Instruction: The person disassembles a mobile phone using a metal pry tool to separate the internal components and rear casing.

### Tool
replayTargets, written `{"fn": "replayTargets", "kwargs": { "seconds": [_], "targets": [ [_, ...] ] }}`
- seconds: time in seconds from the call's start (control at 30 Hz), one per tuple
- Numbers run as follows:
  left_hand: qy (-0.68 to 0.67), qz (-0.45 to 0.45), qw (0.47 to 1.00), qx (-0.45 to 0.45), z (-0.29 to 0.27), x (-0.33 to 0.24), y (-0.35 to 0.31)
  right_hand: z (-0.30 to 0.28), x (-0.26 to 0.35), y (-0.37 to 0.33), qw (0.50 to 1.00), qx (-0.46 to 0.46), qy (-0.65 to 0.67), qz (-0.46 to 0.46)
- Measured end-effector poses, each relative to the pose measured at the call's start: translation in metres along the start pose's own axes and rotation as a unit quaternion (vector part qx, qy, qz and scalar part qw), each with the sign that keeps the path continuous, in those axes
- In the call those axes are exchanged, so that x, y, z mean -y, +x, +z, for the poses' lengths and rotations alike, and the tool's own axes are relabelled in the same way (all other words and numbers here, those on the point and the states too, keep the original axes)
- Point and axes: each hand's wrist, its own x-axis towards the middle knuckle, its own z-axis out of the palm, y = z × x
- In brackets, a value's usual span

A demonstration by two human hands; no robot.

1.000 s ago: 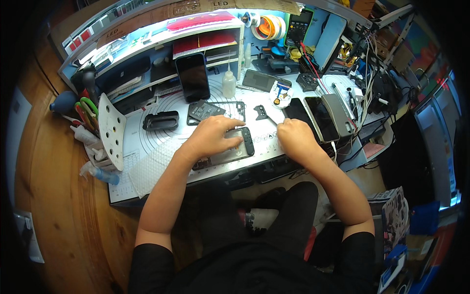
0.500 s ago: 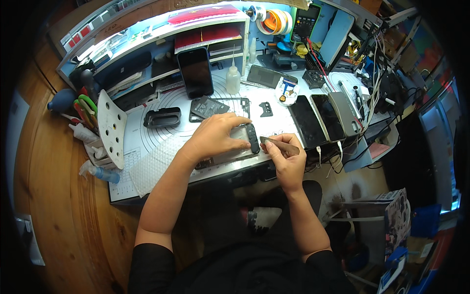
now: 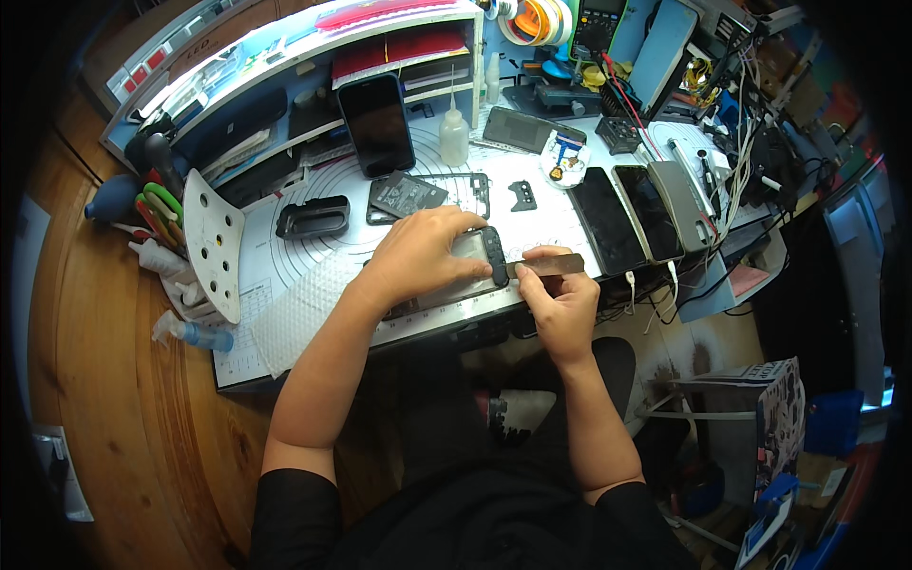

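Under my left hand (image 3: 425, 252) lies an opened phone body (image 3: 468, 248), greyish inside with a black module (image 3: 496, 258) at its right end. The thumb and fingers of that hand clasp it from either side. My right hand (image 3: 564, 306) pinches a flat brownish pry blade (image 3: 562, 265). The blade's left tip meets the right end of the black module; whether it sits in a gap is too small to tell. Just beyond are a dark flat battery-like part (image 3: 408, 196) lying over a thin phone frame (image 3: 471, 193), and a small black cover plate (image 3: 522, 196).
A black hollow holder (image 3: 313, 218) and bubble wrap (image 3: 309, 309) lie to the left. Beyond stand an upright phone (image 3: 377, 125) and a needle-tipped bottle (image 3: 453, 138). Two dark phones (image 3: 608, 220) with white cables rest at the right. The bench's front edge runs close below my hands.
The pry blade has turned flatter, with more of its side showing, and its tip has come against the phone's black end. My left hand keeps its hold; the view has shifted slightly.
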Motion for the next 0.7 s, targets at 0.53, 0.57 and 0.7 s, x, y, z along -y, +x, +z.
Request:
{"fn": "replayTargets", "kwargs": {
  "seconds": [0.53,0.57,0.7],
  "targets": [
    [-0.162,-0.076,0.984,-0.002,-0.008,0.005,0.001,-0.003,0.002,-0.006,0.998,0.009,0.063,0.001],
    [-0.211,-0.101,0.972,0.006,-0.012,0.006,0.002,-0.003,0.005,-0.005,0.997,0.005,0.076,-0.005],
    [-0.352,-0.151,0.924,0.005,-0.02,0.009,0.002,0.001,0.011,0.011,0.989,0.014,0.062,-0.132]
  ]
}}
